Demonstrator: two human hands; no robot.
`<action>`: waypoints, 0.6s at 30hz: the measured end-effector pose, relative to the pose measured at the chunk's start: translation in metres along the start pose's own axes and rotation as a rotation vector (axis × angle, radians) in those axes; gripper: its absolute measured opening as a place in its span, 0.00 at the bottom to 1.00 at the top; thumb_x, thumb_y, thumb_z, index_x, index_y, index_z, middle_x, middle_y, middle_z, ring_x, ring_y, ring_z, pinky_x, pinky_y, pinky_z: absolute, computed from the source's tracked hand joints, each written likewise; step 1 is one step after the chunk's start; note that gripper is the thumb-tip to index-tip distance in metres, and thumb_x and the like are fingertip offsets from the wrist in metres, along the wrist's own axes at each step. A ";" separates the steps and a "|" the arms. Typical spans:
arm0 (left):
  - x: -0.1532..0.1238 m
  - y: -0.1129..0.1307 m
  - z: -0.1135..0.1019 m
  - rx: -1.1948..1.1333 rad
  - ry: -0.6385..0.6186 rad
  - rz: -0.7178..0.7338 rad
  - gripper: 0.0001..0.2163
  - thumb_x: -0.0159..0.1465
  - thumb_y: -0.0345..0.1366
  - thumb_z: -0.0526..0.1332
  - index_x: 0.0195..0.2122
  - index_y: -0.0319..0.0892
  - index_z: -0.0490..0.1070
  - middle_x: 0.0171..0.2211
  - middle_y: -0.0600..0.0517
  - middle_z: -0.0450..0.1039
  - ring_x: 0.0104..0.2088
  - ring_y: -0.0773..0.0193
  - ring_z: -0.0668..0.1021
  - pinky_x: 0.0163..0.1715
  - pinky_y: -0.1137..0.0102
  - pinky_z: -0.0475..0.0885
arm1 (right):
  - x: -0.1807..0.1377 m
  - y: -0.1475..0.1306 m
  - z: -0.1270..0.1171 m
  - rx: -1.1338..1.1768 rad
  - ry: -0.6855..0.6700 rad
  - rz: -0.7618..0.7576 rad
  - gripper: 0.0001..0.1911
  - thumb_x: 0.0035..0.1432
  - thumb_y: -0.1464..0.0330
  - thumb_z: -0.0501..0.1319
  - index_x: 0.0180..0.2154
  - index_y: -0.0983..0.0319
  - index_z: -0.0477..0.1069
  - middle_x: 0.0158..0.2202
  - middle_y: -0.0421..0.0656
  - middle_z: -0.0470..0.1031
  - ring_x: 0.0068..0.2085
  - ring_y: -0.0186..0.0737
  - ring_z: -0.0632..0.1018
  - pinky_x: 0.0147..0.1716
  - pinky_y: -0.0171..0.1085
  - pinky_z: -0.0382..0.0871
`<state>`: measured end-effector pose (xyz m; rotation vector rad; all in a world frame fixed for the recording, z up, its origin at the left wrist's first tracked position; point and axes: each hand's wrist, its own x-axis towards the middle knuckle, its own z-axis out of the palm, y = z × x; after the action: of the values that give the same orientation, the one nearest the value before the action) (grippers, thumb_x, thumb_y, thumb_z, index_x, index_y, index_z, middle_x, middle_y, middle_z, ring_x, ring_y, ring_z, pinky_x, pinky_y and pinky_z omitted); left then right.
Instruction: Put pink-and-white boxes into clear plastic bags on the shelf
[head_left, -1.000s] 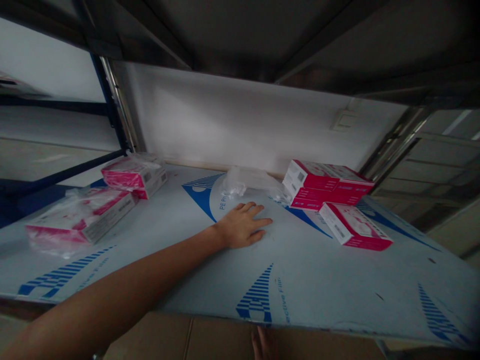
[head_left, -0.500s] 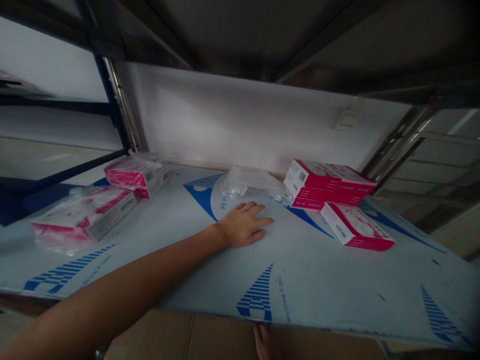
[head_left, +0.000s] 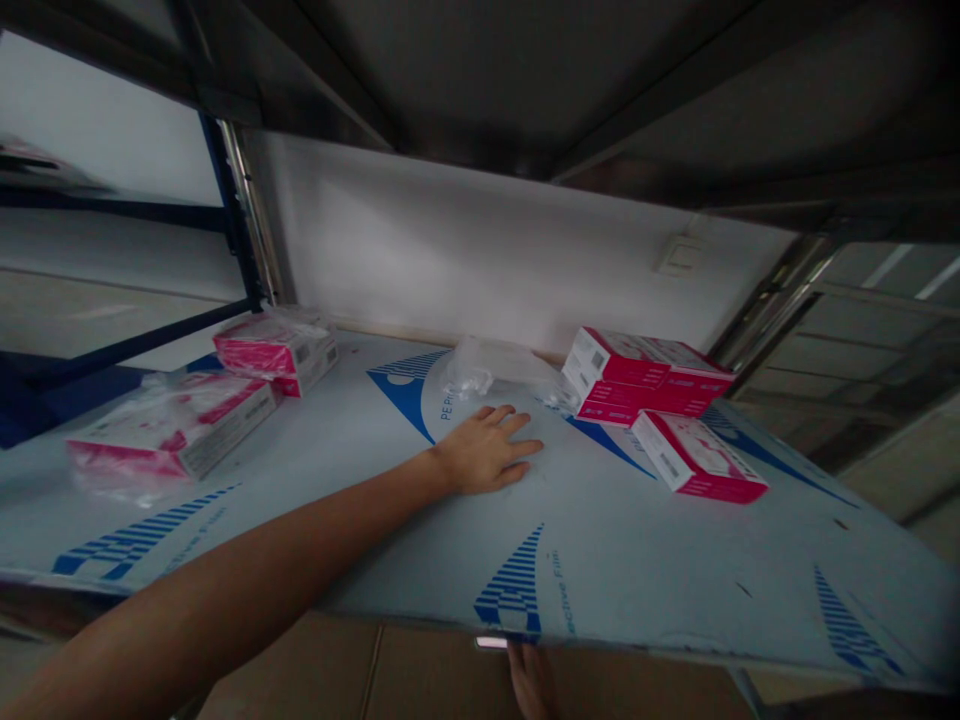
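Note:
My left hand lies flat, palm down, fingers spread, on the film-covered shelf board, with nothing in it. Just beyond its fingertips sits a crumpled clear plastic bag against the back wall. To its right, a stack of pink and white boxes stands with a single box lying in front of it. Below the shelf's front edge only part of my right hand shows; its fingers are cut off by the frame, so its grip is unclear.
At the left, two plastic-wrapped pink and white boxes lie on the board, one near and one further back. A metal upright stands at the back left and another shelf hangs low overhead. Brown cardboard shows beneath.
The view has swung slightly, so the boxes on the right sit a little further left. My left hand stays flat in the same spot. My right hand shows a bit more below the edge.

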<state>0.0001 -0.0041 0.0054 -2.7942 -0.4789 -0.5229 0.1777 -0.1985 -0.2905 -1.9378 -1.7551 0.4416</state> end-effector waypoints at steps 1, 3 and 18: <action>-0.001 0.000 -0.001 0.009 0.003 0.007 0.20 0.73 0.47 0.50 0.63 0.50 0.66 0.63 0.41 0.63 0.60 0.42 0.69 0.54 0.52 0.69 | -0.001 0.001 -0.001 -0.012 -0.012 0.000 0.13 0.62 0.60 0.64 0.49 0.51 0.74 0.55 0.43 0.74 0.53 0.44 0.76 0.45 0.41 0.76; -0.002 0.000 -0.004 0.024 0.012 0.020 0.20 0.73 0.47 0.50 0.62 0.49 0.67 0.63 0.41 0.63 0.60 0.42 0.69 0.55 0.52 0.69 | -0.003 0.002 -0.002 -0.035 -0.037 0.007 0.11 0.63 0.59 0.64 0.47 0.50 0.75 0.52 0.43 0.76 0.50 0.42 0.78 0.44 0.40 0.76; -0.010 -0.026 -0.032 0.119 0.074 -0.001 0.14 0.69 0.36 0.57 0.55 0.42 0.73 0.62 0.41 0.66 0.62 0.45 0.67 0.58 0.54 0.67 | 0.009 -0.105 -0.047 -0.068 -0.572 -0.090 0.08 0.46 0.77 0.62 0.28 0.59 0.78 0.32 0.41 0.81 0.37 0.39 0.80 0.36 0.34 0.68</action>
<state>-0.0276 0.0077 0.0353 -2.6515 -0.4788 -0.5761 0.1171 -0.1901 -0.1931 -1.8845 -2.2148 0.9915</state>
